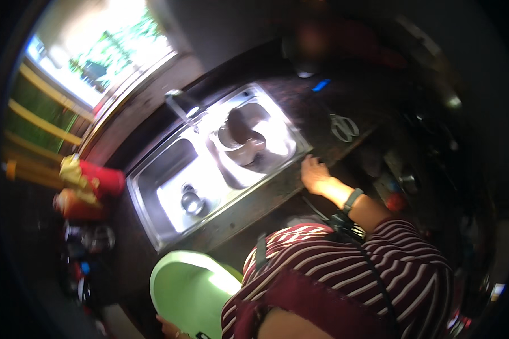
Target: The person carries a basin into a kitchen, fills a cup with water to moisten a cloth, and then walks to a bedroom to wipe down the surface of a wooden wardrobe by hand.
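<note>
My left hand grips the outer side of a green plastic basin, which is tilted against my body at the bottom; most of its fingers are hidden. My right hand rests at the counter's front edge, just off the right corner of a double-bowl steel sink, its fingers slightly spread and nothing seen in it. In the right bowl lies a metal pot or bowl along with other dishes that cannot be told apart. A small round metal item sits in the left bowl.
A faucet stands behind the sink, below a bright window. Red and orange containers with a yellow cloth are at the left. White looped cord or wire and a small blue item lie on the counter at the right.
</note>
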Available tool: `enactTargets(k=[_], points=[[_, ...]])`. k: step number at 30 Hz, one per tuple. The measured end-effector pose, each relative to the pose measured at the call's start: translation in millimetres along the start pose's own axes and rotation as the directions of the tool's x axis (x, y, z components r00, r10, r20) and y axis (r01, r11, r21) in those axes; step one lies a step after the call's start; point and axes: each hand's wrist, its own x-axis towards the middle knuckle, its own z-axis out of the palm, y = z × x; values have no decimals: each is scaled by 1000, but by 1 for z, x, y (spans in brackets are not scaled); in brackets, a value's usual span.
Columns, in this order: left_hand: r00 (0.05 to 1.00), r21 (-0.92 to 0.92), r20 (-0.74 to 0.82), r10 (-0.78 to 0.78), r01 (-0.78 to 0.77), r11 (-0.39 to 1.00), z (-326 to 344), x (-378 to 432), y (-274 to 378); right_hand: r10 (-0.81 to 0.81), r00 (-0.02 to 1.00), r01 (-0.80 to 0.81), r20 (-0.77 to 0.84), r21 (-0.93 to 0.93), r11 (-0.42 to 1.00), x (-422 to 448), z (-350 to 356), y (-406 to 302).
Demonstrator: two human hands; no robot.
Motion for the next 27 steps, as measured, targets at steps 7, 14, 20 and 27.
enactTargets(k=[7,14,20,27], points=[[997,2,-4,77,-77,997,-19,-17,8,-95,961,90,261,32,995,16,-37,-9],[999,83,-45,-5,9,996,-23,-11,-50,-300,942,263,149,223,938,73,-111,24],[971,10,-239,26,-24,1000,-41,-22,-76,-473,881,399,15,515,759,135,-182,100],[993,94,-103,-55,65,993,-67,-61,-63,-295,948,87,115,800,593,208,-284,140]])
